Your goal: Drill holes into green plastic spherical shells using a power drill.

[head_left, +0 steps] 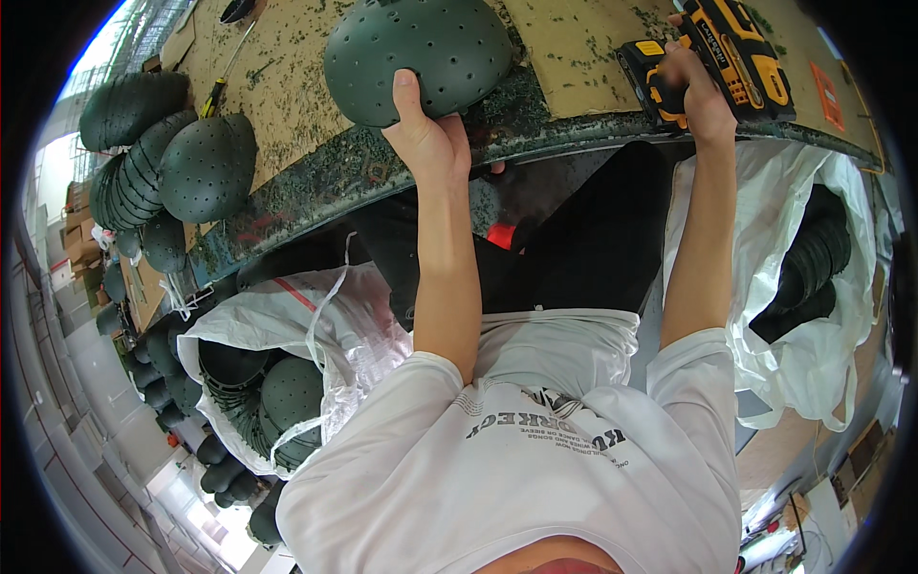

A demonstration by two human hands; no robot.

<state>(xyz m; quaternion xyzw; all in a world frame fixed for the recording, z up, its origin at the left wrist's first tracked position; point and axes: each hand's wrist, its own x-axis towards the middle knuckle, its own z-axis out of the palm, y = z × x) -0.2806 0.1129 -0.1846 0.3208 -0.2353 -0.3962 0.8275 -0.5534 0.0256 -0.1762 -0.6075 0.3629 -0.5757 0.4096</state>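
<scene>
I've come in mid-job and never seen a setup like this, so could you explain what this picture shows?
There is no machine here, just a person working bare-handed. The picture comes from a wide fisheye camera on the person's head, looking down, so straight edges bend near the rim. The left hand holds a dark green domed shell dotted with holes; the right hand grips a yellow-and-black power tool. On the cardboard-covered table lie dark green scraps, stacked shells and a yellow-handled tool. White bags on either side contain more dark, curved pieces.
</scene>
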